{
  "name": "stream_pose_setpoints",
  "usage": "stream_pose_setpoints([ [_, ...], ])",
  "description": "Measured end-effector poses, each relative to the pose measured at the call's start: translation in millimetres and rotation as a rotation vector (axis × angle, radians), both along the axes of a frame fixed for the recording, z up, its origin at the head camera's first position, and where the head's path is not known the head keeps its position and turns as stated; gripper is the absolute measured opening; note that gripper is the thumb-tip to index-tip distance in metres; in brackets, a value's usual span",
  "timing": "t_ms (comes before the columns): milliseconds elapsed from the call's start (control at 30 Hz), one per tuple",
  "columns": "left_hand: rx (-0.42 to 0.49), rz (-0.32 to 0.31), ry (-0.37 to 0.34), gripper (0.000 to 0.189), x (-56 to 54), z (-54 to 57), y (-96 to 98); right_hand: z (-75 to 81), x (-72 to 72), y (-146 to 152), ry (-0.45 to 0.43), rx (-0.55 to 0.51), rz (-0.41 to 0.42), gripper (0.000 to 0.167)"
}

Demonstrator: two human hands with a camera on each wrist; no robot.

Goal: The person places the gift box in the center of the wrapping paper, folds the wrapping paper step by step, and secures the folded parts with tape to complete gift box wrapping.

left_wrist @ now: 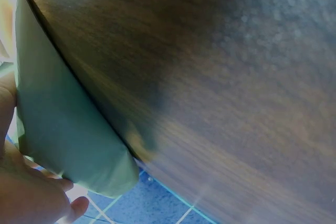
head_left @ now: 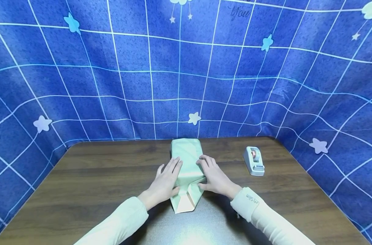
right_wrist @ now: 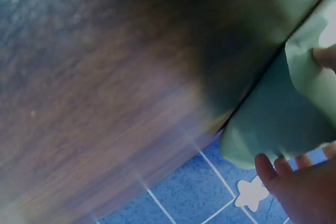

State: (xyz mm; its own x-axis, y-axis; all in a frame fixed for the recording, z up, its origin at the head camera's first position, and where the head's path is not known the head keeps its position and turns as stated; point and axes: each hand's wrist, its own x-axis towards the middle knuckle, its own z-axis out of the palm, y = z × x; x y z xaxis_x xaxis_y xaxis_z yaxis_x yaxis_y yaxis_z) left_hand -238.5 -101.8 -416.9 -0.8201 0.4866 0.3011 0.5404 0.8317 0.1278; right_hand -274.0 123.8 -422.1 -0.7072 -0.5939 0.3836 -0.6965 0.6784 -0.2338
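Note:
A box-shaped parcel in pale green paper (head_left: 189,149) lies lengthwise in the middle of the table. At its near end the paper sticks out in a folded, tapering flap (head_left: 185,205) with a pale inner side. My left hand (head_left: 164,183) rests its fingers on the parcel's left top edge, thumb at the base of the flap. On the opposite side, my right hand (head_left: 215,177) lays its fingers over the right top edge. Its thumb (right_wrist: 326,57) presses the folded paper at the near end in the right wrist view. The parcel's green side (left_wrist: 63,119) fills the left of the left wrist view.
A light-coloured tape dispenser (head_left: 254,161) with a small roll stands on the brown wooden table (head_left: 112,166), right of the parcel. Blue cloth (head_left: 127,85) with white lines and stars hangs behind the table and along both sides.

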Motion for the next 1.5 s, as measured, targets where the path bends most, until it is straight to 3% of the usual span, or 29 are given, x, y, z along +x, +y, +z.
stream_pose_setpoints([
  [233, 0.007, -0.004, -0.014, 0.087, -1.1, -1.7, 0.0, 2.4, -0.4, 5, -0.066, -0.038, 0.073, 0.082],
  [433, 0.003, -0.005, -0.008, 0.087, -1.1, -2.0, -0.4, -2.1, -0.9, 2, 0.003, 0.043, 0.003, 0.09],
  [633, -0.008, 0.001, -0.003, 0.086, -0.4, -1.3, -0.5, -7.0, -0.2, -4, 0.09, 0.071, -0.074, 0.085],
  [800, -0.01, 0.001, -0.01, 0.086, -0.6, -1.7, -0.2, -6.7, 0.3, -6, 0.146, 0.089, -0.084, 0.082],
  [1033, -0.001, 0.0, -0.002, 0.087, -2.1, -3.1, 0.5, 1.5, -0.2, 1, 0.026, 0.095, -0.012, 0.087],
  [1300, -0.006, -0.003, 0.009, 0.088, -2.1, -3.4, 0.1, -2.3, -2.3, 2, 0.146, 0.131, -0.029, 0.091],
  [1500, -0.018, 0.013, 0.013, 0.087, -1.6, -2.2, 0.4, -0.8, -3.2, 7, 0.075, 0.072, 0.023, 0.087],
])
